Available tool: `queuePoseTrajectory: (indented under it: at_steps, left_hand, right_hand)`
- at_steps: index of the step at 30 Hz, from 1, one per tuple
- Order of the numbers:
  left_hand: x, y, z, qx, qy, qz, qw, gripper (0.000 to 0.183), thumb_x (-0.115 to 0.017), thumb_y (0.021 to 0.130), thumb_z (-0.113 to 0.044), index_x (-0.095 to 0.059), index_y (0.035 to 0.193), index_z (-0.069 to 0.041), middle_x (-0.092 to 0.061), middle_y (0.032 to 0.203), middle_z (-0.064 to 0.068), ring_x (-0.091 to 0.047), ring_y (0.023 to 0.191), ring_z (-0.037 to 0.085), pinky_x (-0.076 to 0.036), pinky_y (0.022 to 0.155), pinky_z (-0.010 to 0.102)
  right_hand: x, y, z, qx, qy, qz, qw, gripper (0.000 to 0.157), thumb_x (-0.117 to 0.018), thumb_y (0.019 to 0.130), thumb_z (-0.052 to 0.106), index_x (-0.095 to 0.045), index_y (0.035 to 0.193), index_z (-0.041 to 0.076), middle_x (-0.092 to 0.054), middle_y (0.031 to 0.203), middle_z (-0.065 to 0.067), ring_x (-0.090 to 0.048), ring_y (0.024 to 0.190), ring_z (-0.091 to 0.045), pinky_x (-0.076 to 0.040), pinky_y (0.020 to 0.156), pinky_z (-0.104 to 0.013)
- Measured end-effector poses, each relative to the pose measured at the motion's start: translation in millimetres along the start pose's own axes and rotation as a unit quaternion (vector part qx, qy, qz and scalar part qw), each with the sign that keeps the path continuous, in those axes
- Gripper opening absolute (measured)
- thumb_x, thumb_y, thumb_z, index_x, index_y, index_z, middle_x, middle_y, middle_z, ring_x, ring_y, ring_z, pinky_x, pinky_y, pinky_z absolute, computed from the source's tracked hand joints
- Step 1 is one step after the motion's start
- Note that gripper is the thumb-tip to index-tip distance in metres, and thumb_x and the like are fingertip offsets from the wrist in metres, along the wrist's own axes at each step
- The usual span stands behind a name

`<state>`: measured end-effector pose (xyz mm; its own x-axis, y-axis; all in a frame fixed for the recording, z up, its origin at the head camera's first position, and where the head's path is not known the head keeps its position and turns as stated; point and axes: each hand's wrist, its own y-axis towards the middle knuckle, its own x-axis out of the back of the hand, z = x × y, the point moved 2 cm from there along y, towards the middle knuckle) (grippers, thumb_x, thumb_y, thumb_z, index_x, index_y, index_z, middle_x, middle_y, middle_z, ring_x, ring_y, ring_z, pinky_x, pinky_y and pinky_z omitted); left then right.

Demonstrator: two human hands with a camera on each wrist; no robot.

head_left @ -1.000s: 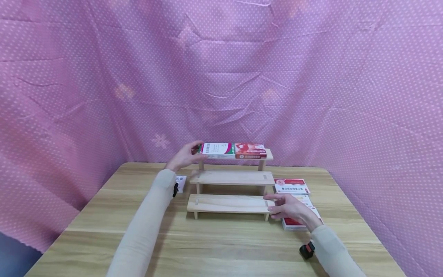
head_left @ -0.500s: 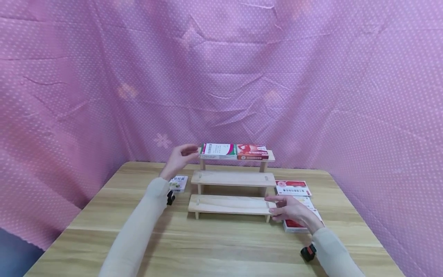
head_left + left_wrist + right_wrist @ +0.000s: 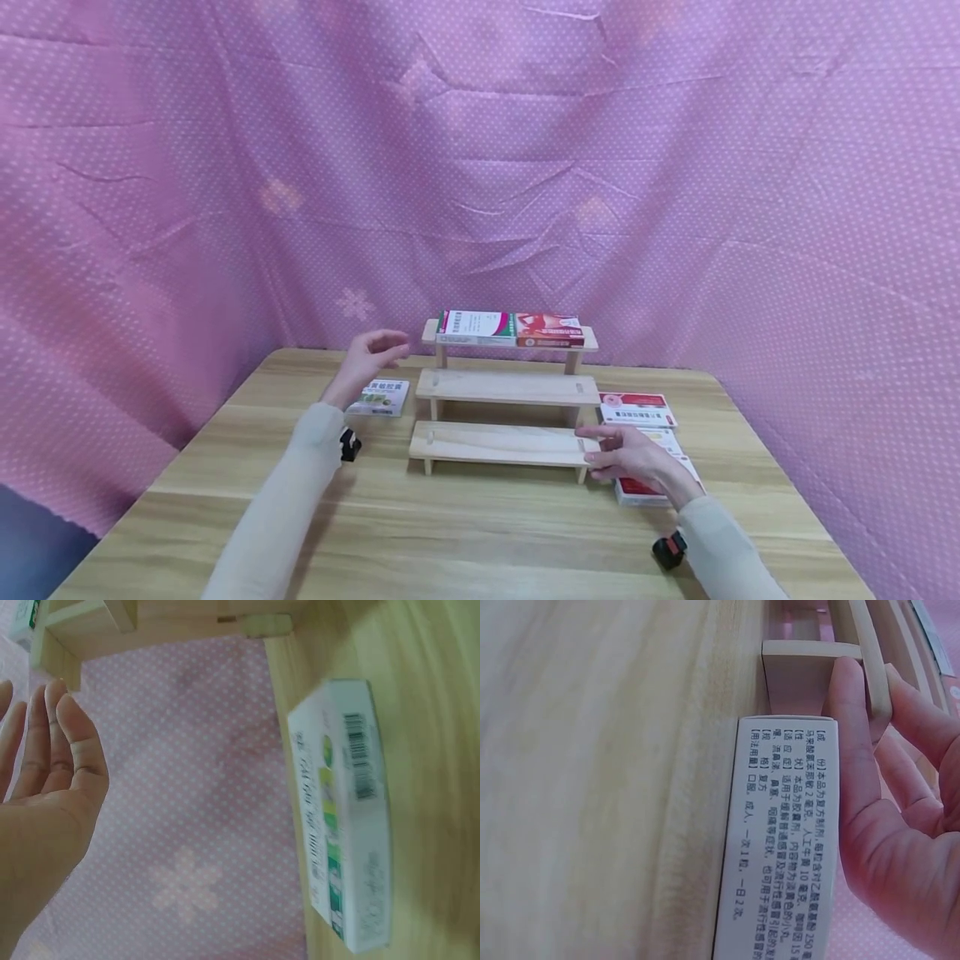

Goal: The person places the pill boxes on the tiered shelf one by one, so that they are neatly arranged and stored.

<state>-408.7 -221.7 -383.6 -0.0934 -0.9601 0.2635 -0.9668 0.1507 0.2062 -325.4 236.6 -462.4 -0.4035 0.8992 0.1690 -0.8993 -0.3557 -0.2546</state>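
A three-step wooden display rack (image 3: 504, 442) stands on the table. On its top step lie a white-and-green medicine box (image 3: 477, 326) and a red medicine box (image 3: 549, 328), side by side. My left hand (image 3: 366, 361) is in the air left of the rack, holding nothing, its fingers loosely bent. Below it a white medicine box with green print (image 3: 351, 817) lies on the table, partly hidden by the hand in the head view. My right hand (image 3: 633, 457) pinches the right end of the lowest step; the right wrist view shows thumb and fingers (image 3: 851, 712) on either side of the board.
Several red-and-white medicine boxes (image 3: 639, 410) lie right of the rack, partly behind my right hand. The wooden table (image 3: 465, 533) extends in front. A pink dotted cloth (image 3: 495, 167) hangs behind and at both sides.
My left hand has come off the white-and-green box on the top step and moved left, uncovering more of the white box on the table. The right hand keeps its grip.
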Motion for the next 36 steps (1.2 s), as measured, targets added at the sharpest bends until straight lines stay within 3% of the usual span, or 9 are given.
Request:
queuePoseTrajectory:
  at_steps: [3,9,12,16,20,29,36]
  left_hand:
    - [2.7,-4.9,7.4,0.009,0.012,0.012,0.9998,0.041,-0.069,0.092,-0.019,-0.059,0.128,-0.002,-0.062,0.129,0.022,-0.063,0.111,0.03,-0.057,0.092,0.037]
    - [18.7,-17.5,30.8,0.016,0.063,0.028,0.9975,0.043,-0.071,0.09,-0.02,-0.059,0.128,-0.002,-0.063,0.125,0.022,-0.064,0.098,0.01,-0.056,0.089,0.031]
    - [28.0,-21.5,40.4,0.023,0.086,0.027,0.9957,0.047,-0.07,0.091,-0.021,-0.056,0.131,-0.001,-0.061,0.128,0.024,-0.063,0.104,0.015,-0.053,0.092,0.028]
    - [40.0,-23.2,52.0,0.033,0.106,0.019,0.9936,0.051,-0.069,0.092,-0.021,-0.053,0.135,0.001,-0.056,0.134,0.026,-0.058,0.119,0.031,-0.046,0.105,0.041]
    - [50.0,-23.8,63.6,0.043,0.134,0.009,0.99,0.051,-0.067,0.093,-0.021,-0.051,0.136,0.003,-0.055,0.136,0.026,-0.052,0.125,0.038,-0.04,0.11,0.048]
    - [61.1,-27.8,82.4,0.07,0.141,0.0,0.9875,0.05,-0.066,0.093,-0.018,-0.052,0.136,0.004,-0.053,0.139,0.025,-0.05,0.128,0.039,-0.039,0.111,0.05]
    - [63.1,-23.8,94.6,0.133,0.119,0.002,0.9839,0.056,-0.071,0.089,-0.022,-0.052,0.14,-0.008,-0.052,0.141,0.02,-0.051,0.122,0.033,-0.031,0.112,0.054]
  right_hand:
    - [0.8,-0.4,0.3,0.001,0.002,0.0,1.0,0.061,-0.074,0.083,0.005,-0.052,0.14,0.004,-0.042,0.096,-0.008,-0.067,0.084,-0.022,-0.061,0.082,-0.037]
    - [-0.9,2.4,-0.4,0.005,0.003,0.008,1.0,0.059,-0.074,0.083,0.006,-0.053,0.139,0.005,-0.041,0.096,-0.008,-0.067,0.083,-0.02,-0.061,0.082,-0.036]
    - [-1.0,2.7,0.0,0.006,0.001,0.005,1.0,0.059,-0.074,0.083,0.006,-0.054,0.139,0.005,-0.041,0.095,-0.008,-0.066,0.082,-0.021,-0.062,0.081,-0.036]
    - [-0.7,1.7,0.9,0.005,-0.002,-0.001,1.0,0.059,-0.075,0.083,0.006,-0.054,0.139,0.004,-0.041,0.095,-0.008,-0.066,0.083,-0.021,-0.062,0.081,-0.036]
    - [-0.7,0.9,0.1,0.0,0.0,-0.004,1.0,0.06,-0.075,0.083,0.006,-0.054,0.139,0.004,-0.041,0.096,-0.008,-0.066,0.083,-0.021,-0.062,0.081,-0.036]
    - [-0.2,0.9,-1.3,0.004,0.007,0.005,1.0,0.06,-0.075,0.083,0.006,-0.053,0.139,0.004,-0.041,0.095,-0.008,-0.066,0.084,-0.021,-0.061,0.082,-0.036]
    - [-0.1,0.5,-0.3,0.002,0.004,0.002,1.0,0.059,-0.074,0.084,0.006,-0.053,0.139,0.004,-0.042,0.095,-0.008,-0.066,0.085,-0.021,-0.061,0.082,-0.037]
